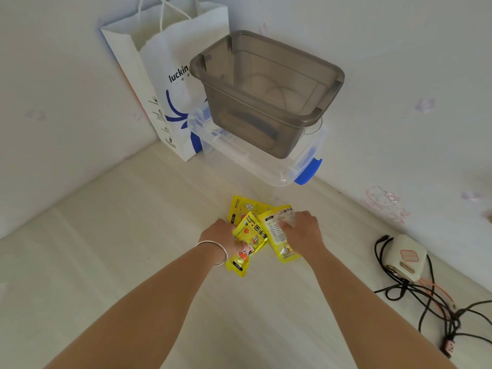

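1. A white paper bag (170, 83) with blue print and cord handles stands upright in the corner, against the wall.
2. The left hand (222, 235), with a silver bangle (215, 253) at the wrist, lies low on the pale surface (133, 235). Its fingers are curled round the left edge of the middle packet (249, 243), and the thumb lies across the packet's printed face.
3. Three yellow packets lie in a loose, overlapping fan between the two hands, in front of the boxes. The back packet (243, 207) lies flat and is partly covered. The middle packet sits on top of it and slants toward the person. The right packet (277, 235) lies with its text side up.
4. Behind the packets, a smoky grey bin (239, 121) with no lid sits on a clear storage box (266, 166) that has a blue latch (308, 171). Both stand close to the wall, just right of the bag.
5. The right hand (303, 230) rests on the right packet, knuckles raised. Its fingers (287, 222) are held close together and bent down onto the packet's upper part. I cannot tell whether they pinch it or only press on it.
6. Well to the right, a small white device (404, 254) lies near the wall among tangled black cables (426, 302).
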Motion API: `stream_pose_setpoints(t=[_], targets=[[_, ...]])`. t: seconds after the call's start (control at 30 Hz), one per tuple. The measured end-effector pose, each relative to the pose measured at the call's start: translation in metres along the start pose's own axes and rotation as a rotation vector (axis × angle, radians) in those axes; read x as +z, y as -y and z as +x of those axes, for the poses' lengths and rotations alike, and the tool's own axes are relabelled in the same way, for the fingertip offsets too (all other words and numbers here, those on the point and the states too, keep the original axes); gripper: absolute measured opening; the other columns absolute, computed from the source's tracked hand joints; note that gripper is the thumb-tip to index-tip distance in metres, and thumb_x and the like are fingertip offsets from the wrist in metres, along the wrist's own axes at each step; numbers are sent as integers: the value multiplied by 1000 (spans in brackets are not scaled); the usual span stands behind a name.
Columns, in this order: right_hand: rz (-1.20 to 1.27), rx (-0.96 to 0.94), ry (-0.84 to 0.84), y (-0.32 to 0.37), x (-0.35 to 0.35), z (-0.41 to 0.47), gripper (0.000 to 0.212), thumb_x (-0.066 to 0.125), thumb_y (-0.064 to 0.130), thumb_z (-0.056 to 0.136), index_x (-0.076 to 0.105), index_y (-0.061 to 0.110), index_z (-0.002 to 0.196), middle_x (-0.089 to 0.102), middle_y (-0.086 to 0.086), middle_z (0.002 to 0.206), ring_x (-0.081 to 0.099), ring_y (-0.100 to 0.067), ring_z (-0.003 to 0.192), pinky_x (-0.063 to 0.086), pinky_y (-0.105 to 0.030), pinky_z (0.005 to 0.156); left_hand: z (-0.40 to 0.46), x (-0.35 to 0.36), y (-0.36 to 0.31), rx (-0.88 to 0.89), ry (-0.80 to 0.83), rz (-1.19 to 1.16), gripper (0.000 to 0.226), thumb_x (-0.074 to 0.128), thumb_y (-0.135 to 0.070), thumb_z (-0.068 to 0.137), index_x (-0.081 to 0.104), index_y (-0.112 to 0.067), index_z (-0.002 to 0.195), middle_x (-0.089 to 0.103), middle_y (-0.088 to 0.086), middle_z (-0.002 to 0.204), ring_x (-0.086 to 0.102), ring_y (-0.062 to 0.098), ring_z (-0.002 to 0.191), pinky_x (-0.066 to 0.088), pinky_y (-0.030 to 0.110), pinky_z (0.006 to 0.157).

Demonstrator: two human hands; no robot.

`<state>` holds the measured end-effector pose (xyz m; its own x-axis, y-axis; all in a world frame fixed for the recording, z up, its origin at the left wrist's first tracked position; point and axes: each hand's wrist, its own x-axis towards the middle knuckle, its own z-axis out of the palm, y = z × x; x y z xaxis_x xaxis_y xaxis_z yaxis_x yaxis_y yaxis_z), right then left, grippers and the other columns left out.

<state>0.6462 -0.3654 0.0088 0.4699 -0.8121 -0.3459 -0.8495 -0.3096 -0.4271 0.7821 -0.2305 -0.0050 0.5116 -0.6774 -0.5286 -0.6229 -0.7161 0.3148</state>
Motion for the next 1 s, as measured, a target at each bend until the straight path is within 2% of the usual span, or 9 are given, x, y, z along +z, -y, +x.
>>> stream_pose_setpoints(t=[0.17,0.47,0.67,0.8,0.9,1.0], targets=[[-34,-246,156,25,13,18,47,54,35,92,46,9,130,39,-5,139,30,-25,128,31,-33,101,2,-1,0,26,6,-3,60,64,-57,74,55,-14,114,49,9,119,55,26,109,45,34,89],[-29,-242,257,36,27,32,52,56,36,91,43,16,138,37,-6,141,42,-25,127,35,-30,96,11,0,7,55,40,-39,61,67,-54,73,56,-13,117,51,11,120,51,26,115,41,32,93],[-228,-318,232,37,28,30,45,49,39,94,45,22,135,49,-8,128,41,-26,121,35,-35,97,9,0,8,76,45,-43,62,69,-51,73,54,-18,124,51,11,120,52,26,114,42,32,94],[-256,-298,231,34,30,25,41,48,40,93,48,22,130,55,-10,119,42,-29,115,36,-34,89,6,1,11,97,64,-27,62,70,-49,72,54,-18,123,51,9,120,52,25,113,43,32,94],[-115,-248,283,34,29,20,39,54,36,91,51,19,126,50,-12,118,49,-30,108,38,-31,77,3,1,10,115,59,-9,57,70,-48,72,57,-18,119,52,9,120,53,25,112,44,33,94],[72,-196,276,31,25,14,37,65,32,85,59,10,114,47,-9,106,53,-23,87,39,-26,63,-1,0,9,104,66,-14,54,73,-48,70,61,-18,113,57,9,118,56,25,111,47,33,92]])
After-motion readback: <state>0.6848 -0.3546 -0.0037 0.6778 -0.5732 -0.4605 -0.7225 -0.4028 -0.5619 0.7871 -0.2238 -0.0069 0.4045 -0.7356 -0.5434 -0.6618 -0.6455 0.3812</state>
